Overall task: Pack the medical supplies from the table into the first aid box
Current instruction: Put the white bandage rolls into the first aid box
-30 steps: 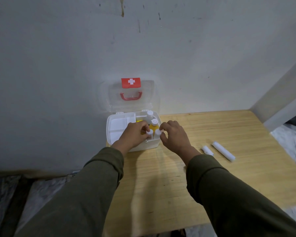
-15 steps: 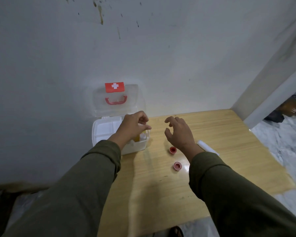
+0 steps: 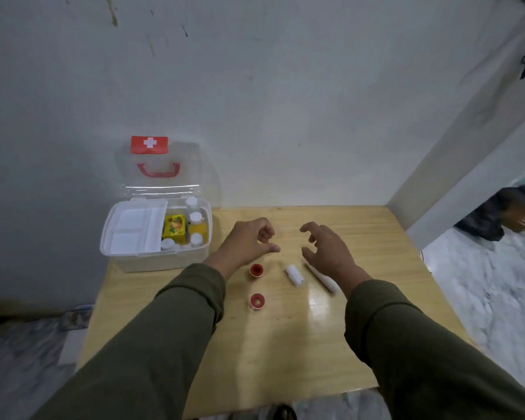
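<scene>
The white first aid box (image 3: 125, 257) stands open at the table's back left, its clear lid (image 3: 158, 168) leaning on the wall. Inside are a white tray, a yellow carton (image 3: 174, 226) and several white-capped bottles (image 3: 196, 218). On the table lie two small red-rimmed tape rolls (image 3: 256, 270) (image 3: 257, 300), a short white roll (image 3: 294, 274) and a longer white roll (image 3: 323, 280). My left hand (image 3: 249, 239) hovers empty over the table right of the box, fingers loosely curled. My right hand (image 3: 328, 248) hovers open above the white rolls.
The wooden table (image 3: 285, 344) ends near my body and at the right, where a patterned floor (image 3: 491, 286) shows. A grey wall stands behind; a wall corner (image 3: 455, 165) juts in at the back right. Dark clutter (image 3: 503, 213) lies on the floor far right.
Both hands have left the box and moved right over the table. My view has swung right, so the box now sits further left and the tape rolls and white rolls show.
</scene>
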Tool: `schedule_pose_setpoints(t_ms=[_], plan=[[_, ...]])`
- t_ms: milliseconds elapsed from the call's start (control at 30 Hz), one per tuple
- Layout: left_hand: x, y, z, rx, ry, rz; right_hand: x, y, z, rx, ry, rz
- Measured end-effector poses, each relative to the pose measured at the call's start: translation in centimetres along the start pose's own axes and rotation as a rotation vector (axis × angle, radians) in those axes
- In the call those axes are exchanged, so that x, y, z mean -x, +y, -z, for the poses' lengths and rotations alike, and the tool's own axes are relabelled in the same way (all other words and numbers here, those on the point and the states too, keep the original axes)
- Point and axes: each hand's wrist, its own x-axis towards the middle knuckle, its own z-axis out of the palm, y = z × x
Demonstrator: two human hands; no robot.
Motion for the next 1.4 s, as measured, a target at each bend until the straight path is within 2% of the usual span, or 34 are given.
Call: schedule_pose_setpoints(t_ms=[200, 300, 500, 800, 967, 1067, 1400], plan=[[-0.1, 0.4, -6.7, -0.113, -0.046, 0.168, -0.7, 5.3, -0.7, 0.001, -0.27, 0.013], [0.0, 0.5, -9.0, -0.17, -0.048, 0.273, -1.1, 6.7, -1.3, 0.015, -0.33, 0.04], [-0.2, 0.8, -11.6, -0.238, -0.026, 0.334, -1.7, 7.9, -2.4, 0.024, -0.393, 0.072], [-0.1, 0.8, -12.3, -0.092, 0.038, 0.328, -2.6, 8.4, -3.2, -0.012, -0.437, 0.095], [0.1, 1.2, -11.7, -0.057, -0.004, 0.311, -2.5, 8.2, -2.8, -0.039, -0.423, 0.089], [0.2, 1.5, -11.0, -0.044, 0.025, 0.319, -2.8, 7.5, -1.8, -0.093, -0.383, 0.09], [1.4, 3.4, -1.1, -0.06, 0.218, 0.251, -5.2, 0.0, 1.9, -0.183, -0.255, 0.136]])
